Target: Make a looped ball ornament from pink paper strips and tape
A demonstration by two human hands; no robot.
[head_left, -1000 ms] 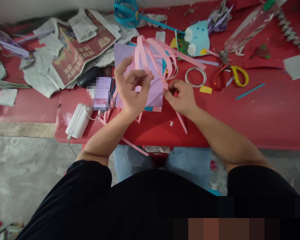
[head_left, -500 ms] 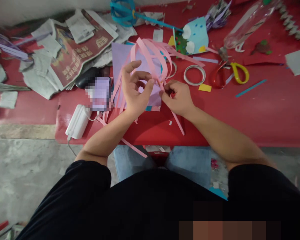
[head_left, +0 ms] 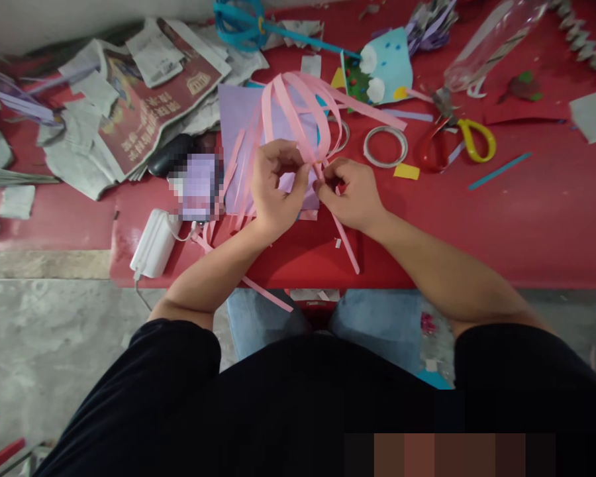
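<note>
Looped pink paper strips [head_left: 297, 109] form an open, rounded cage above a purple sheet [head_left: 236, 122]. Their gathered base lies between my two hands, with a pink stick [head_left: 346, 245] slanting down from it towards the table's front edge. My left hand [head_left: 279, 189] pinches at the left of the gathered base, thumb and index fingertips together. My right hand [head_left: 352, 193] is closed on the top of the pink stick, just below the base. Loose pink strips hang to the left of my left hand.
Scissors [head_left: 477, 140], a tape roll [head_left: 386, 147] and a plastic bottle [head_left: 496, 43] lie to the right. Newspaper [head_left: 149, 106], a phone [head_left: 198, 187] and a white power bank [head_left: 155, 243] are at the left. A blue looped paper piece [head_left: 238, 25] lies behind.
The raised fingers of my left hand have curled in, and that hand has shifted slightly right towards the base. The pink stick's lower end has swung a little left.
</note>
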